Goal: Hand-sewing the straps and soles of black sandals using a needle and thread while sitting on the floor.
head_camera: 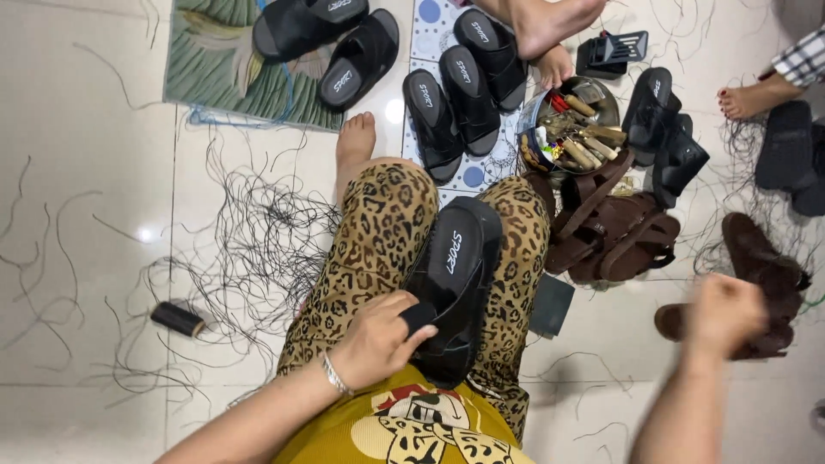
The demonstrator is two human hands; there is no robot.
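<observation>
A black slide sandal [454, 275] rests between my knees, on leopard-print trousers. My left hand [378, 337] grips its heel end, thumb and fingers pressed on the back strap. My right hand [724, 311] is raised out to the right, blurred, fingers closed in a fist; whether it holds a thread I cannot tell. It hovers over a brown sandal [756, 283] on the floor.
Several black sandals [455, 99] lie on mats ahead. A metal bowl of tools [571, 129] stands beside a pile of brown sandals [614, 232]. A spool of black thread [178, 319] and loose thread scraps [258, 232] litter the tiles. Other people's feet [546, 21] are at the top.
</observation>
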